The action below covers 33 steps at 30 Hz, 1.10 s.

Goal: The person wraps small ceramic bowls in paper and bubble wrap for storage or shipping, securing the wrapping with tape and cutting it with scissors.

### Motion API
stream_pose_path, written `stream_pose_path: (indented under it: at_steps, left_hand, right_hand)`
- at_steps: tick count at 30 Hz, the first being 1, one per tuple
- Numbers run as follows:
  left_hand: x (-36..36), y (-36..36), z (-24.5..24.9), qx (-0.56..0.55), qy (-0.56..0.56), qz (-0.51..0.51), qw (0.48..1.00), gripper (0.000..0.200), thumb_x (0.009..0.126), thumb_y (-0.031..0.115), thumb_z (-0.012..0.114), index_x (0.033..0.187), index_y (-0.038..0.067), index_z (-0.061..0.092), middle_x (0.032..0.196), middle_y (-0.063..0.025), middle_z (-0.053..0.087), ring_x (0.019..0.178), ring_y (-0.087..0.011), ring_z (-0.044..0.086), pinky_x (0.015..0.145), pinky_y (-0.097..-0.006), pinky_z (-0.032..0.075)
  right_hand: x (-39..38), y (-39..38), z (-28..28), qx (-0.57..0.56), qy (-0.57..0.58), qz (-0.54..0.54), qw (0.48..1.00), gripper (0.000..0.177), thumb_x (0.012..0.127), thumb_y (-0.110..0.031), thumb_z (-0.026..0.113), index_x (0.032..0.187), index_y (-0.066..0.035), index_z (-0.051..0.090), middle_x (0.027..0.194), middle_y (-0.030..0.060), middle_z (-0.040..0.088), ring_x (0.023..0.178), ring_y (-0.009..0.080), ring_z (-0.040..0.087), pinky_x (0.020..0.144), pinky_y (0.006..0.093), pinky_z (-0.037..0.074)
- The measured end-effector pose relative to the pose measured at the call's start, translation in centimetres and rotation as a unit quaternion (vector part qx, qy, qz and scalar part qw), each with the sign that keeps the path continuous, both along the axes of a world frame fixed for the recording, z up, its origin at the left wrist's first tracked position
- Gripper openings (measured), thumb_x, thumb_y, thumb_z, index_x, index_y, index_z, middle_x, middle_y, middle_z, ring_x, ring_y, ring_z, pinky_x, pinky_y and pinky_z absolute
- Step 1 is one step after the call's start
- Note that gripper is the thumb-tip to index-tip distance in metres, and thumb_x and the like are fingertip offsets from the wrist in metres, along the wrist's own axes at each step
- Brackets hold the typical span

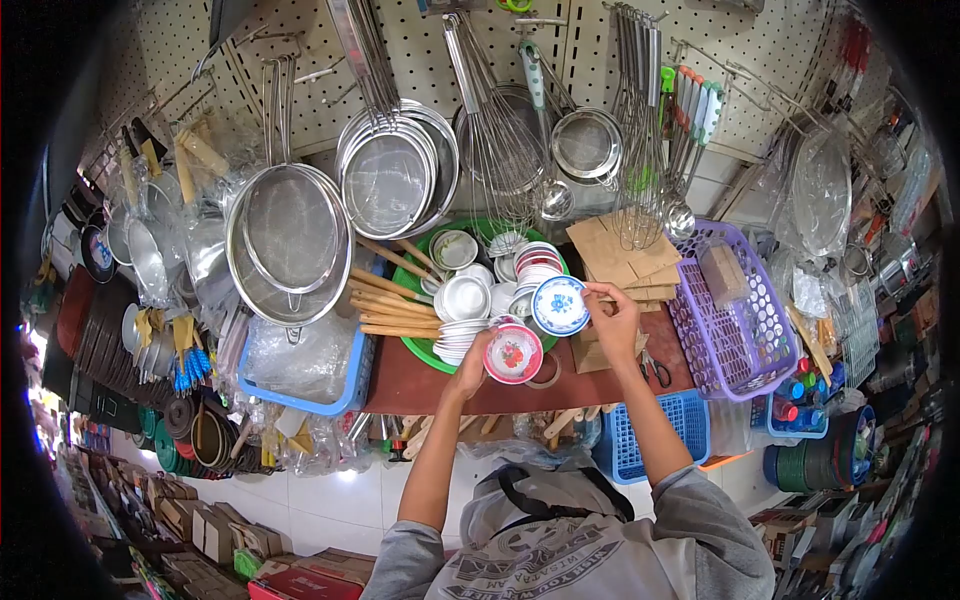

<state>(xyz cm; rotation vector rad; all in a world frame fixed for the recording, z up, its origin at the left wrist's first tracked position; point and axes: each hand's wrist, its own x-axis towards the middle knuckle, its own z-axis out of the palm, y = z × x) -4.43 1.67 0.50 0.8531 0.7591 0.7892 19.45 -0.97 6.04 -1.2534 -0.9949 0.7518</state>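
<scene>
My left hand [472, 368] is closed on the rim of a small pink bowl [513, 354] with a red flower inside. In my right hand [612, 318], fingers pinch the edge of a small white bowl [560, 305] with a blue floral pattern. The two bowls are close together, the blue one higher and to the right. Behind them, a green basin [409, 277] holds stacks of small white bowls [465, 297] and some with red rims [538, 259]. Wooden handles [400, 318] rest at its left side.
Brown cardboard pieces [622, 250] and black-handled scissors [656, 371] lie on the red-brown table [440, 392]. A purple basket [735, 372] stands right, a blue basket [300, 398] left. Strainers [290, 235] and whisks [500, 150] hang low from the pegboard. Another blue basket [650, 440] sits below.
</scene>
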Motion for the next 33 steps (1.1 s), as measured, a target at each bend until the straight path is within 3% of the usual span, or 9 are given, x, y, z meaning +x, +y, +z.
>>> stream_pose_path:
  at_steps: [6, 8, 12, 14, 18, 21, 27, 31, 33]
  left_hand:
    - [0.3, 0.2, 0.3, -0.004, 0.012, -0.022, 1.000, 0.059, 0.104, 0.046, 0.041, 0.137, -0.002, 0.048, 0.130, -0.0133, 0.060, 0.119, -0.0209, 0.060, 0.103, -0.0359, 0.046]
    - [0.3, 0.8, -1.7, 0.028, 0.029, -0.024, 0.999, 0.059, 0.103, 0.044, 0.042, 0.140, -0.002, 0.045, 0.136, -0.0142, 0.055, 0.126, -0.0217, 0.054, 0.108, -0.0349, 0.041]
    - [0.4, 0.5, -0.4, 0.056, 0.002, -0.049, 0.997, 0.060, 0.100, 0.035, 0.047, 0.146, -0.002, 0.041, 0.147, -0.0152, 0.046, 0.136, -0.0226, 0.044, 0.114, -0.0327, 0.031]
    - [0.3, 1.0, -2.4, 0.076, 0.062, -0.036, 0.995, 0.060, 0.096, 0.029, 0.051, 0.146, -0.002, 0.041, 0.145, -0.0145, 0.048, 0.134, -0.0221, 0.045, 0.113, -0.0323, 0.031]
    - [0.3, 0.5, -1.0, 0.090, 0.109, -0.035, 0.989, 0.057, 0.091, 0.021, 0.057, 0.142, 0.000, 0.043, 0.136, -0.0128, 0.052, 0.128, -0.0204, 0.047, 0.110, -0.0316, 0.033]
    - [0.5, 0.4, 0.0, 0.113, 0.099, -0.063, 0.987, 0.050, 0.090, 0.018, 0.056, 0.137, 0.004, 0.046, 0.128, -0.0103, 0.054, 0.122, -0.0185, 0.048, 0.107, -0.0302, 0.035]
    - [1.9, -0.7, 1.6, 0.171, 0.170, -0.060, 0.969, 0.035, 0.091, 0.016, 0.053, 0.124, 0.008, 0.048, 0.121, -0.0080, 0.056, 0.115, -0.0161, 0.050, 0.101, -0.0295, 0.036]
    - [5.0, -1.4, 3.3, 0.243, 0.222, -0.095, 0.939, 0.027, 0.092, 0.016, 0.053, 0.116, 0.005, 0.048, 0.110, -0.0118, 0.059, 0.100, -0.0195, 0.055, 0.093, -0.0326, 0.042]
    - [7.1, -1.7, 3.8, 0.277, 0.225, -0.098, 0.929, 0.025, 0.098, 0.022, 0.053, 0.114, 0.004, 0.048, 0.103, -0.0129, 0.059, 0.094, -0.0217, 0.057, 0.090, -0.0337, 0.043]
  right_hand:
    - [-0.1, -0.3, -1.8, -0.025, 0.024, 0.105, 0.994, 0.016, 0.091, -0.005, 0.069, 0.105, 0.003, 0.071, 0.086, 0.0025, 0.071, 0.068, 0.0025, 0.062, 0.057, 0.0178, 0.046]
    - [-0.4, -0.7, -2.2, -0.050, -0.006, 0.141, 0.989, 0.018, 0.090, -0.005, 0.069, 0.106, 0.003, 0.071, 0.088, 0.0023, 0.072, 0.067, 0.0018, 0.062, 0.057, 0.0180, 0.046]
    - [-2.0, -1.1, -1.6, -0.061, -0.081, 0.176, 0.979, 0.015, 0.090, -0.007, 0.070, 0.102, 0.003, 0.073, 0.088, 0.0021, 0.073, 0.062, 0.0015, 0.059, 0.054, 0.0193, 0.044]
    - [-2.7, -1.2, -1.7, -0.055, -0.128, 0.172, 0.975, 0.015, 0.088, -0.009, 0.074, 0.100, -0.001, 0.075, 0.086, 0.0033, 0.070, 0.059, 0.0035, 0.057, 0.052, 0.0209, 0.043]
    - [-3.5, -1.4, -1.4, -0.001, -0.215, 0.150, 0.965, 0.024, 0.084, -0.012, 0.078, 0.107, -0.007, 0.075, 0.091, 0.0049, 0.064, 0.060, 0.0072, 0.054, 0.054, 0.0241, 0.043]
    - [-3.6, -1.6, -1.5, 0.024, -0.207, 0.166, 0.964, 0.028, 0.085, -0.011, 0.078, 0.112, -0.005, 0.072, 0.087, 0.0011, 0.061, 0.063, 0.0044, 0.052, 0.056, 0.0213, 0.042]
    - [-1.7, -2.5, -2.1, -0.041, -0.213, 0.205, 0.955, 0.030, 0.088, -0.016, 0.076, 0.114, -0.002, 0.069, 0.097, 0.0062, 0.070, 0.070, 0.0056, 0.058, 0.060, 0.0227, 0.046]
    - [0.9, -3.4, -2.2, -0.062, -0.205, 0.195, 0.957, 0.027, 0.091, -0.020, 0.072, 0.110, 0.000, 0.070, 0.091, 0.0103, 0.069, 0.075, 0.0154, 0.064, 0.063, 0.0298, 0.051]
    - [2.9, -4.1, -2.0, -0.042, -0.204, 0.189, 0.960, 0.026, 0.092, -0.020, 0.070, 0.109, 0.001, 0.070, 0.091, 0.0116, 0.069, 0.077, 0.0161, 0.065, 0.063, 0.0311, 0.052]
